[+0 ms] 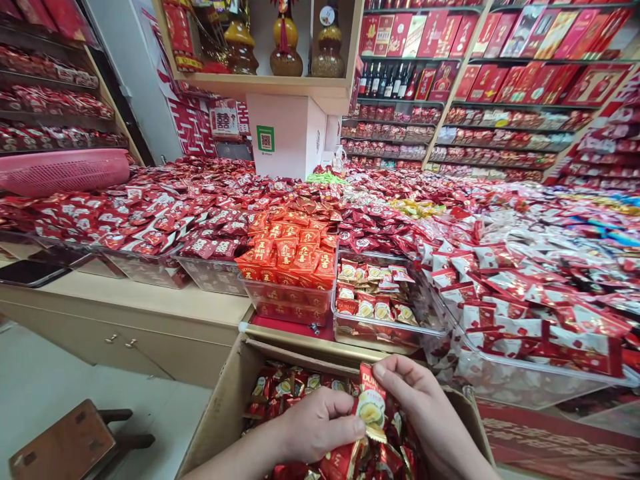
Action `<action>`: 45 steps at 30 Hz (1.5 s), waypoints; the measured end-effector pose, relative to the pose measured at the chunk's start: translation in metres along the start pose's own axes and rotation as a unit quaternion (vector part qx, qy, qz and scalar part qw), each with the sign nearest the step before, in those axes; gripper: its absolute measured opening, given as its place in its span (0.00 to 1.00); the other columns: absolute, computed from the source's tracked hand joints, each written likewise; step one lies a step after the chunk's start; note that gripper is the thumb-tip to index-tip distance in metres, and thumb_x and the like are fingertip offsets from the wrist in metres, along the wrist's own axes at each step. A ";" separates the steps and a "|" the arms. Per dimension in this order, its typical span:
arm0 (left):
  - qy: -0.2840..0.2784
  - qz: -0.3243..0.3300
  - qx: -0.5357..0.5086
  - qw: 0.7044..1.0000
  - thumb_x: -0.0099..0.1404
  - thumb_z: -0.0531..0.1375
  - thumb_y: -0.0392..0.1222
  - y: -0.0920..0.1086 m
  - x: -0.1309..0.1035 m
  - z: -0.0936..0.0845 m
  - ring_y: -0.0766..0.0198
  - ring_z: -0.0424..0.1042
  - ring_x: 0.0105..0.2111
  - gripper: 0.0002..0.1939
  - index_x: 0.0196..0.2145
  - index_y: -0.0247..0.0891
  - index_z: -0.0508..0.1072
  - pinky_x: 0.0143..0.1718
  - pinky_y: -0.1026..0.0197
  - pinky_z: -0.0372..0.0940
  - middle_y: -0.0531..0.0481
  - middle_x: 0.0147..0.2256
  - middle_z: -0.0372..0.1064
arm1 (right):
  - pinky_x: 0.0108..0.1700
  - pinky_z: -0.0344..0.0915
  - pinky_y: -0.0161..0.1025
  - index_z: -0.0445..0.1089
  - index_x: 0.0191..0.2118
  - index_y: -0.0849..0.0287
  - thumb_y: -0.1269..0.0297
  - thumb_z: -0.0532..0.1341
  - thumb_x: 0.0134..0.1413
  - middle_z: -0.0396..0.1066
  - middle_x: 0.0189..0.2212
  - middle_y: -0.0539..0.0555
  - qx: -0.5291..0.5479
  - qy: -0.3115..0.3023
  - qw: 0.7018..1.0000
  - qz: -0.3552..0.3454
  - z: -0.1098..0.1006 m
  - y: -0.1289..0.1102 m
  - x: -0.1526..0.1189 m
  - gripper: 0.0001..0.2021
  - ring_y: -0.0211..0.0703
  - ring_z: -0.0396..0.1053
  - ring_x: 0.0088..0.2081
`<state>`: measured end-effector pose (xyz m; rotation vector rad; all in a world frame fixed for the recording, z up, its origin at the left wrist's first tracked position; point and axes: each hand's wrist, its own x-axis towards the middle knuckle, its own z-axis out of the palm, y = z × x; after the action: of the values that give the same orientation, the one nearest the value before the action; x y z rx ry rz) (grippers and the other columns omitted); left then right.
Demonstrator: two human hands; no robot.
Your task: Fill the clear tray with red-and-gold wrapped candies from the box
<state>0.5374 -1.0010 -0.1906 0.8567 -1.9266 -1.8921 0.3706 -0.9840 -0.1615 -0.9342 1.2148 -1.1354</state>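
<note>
A red and gold durian candy packet (371, 408) is held upright between my two hands. My left hand (320, 427) pinches its lower left side with the thumb across the front. The fingers of my right hand (413, 397) grip its upper right corner. Both hands are above an open cardboard box (217, 413), which holds many more red and gold packets (280, 387). Just beyond the box stands a clear plastic bin (373, 327) partly filled with similar durian packets (383, 308).
Left of that bin is one heaped with orange-red packets (287, 250); red and white packets (530, 300) overflow another at right. A wooden stool (63, 440) stands on the floor at lower left. A pink basket (65, 170) and a dark flat device (31, 272) lie farther left.
</note>
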 end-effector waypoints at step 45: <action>0.155 -0.004 0.026 0.988 0.54 0.50 0.56 -0.006 0.009 -0.003 0.71 0.51 0.22 0.20 0.23 0.33 0.65 0.23 0.68 0.48 0.56 0.19 0.51 | 0.29 0.56 0.36 0.63 0.17 0.60 0.69 0.58 0.37 0.66 0.16 0.53 -0.448 0.143 0.875 -0.114 0.019 -0.065 0.188 0.05 0.43 0.65 0.26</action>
<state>0.5333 -1.0083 -0.1983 1.1021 -1.7898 -1.6070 0.3779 -1.1820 -0.1359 -1.6753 1.9843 -0.8815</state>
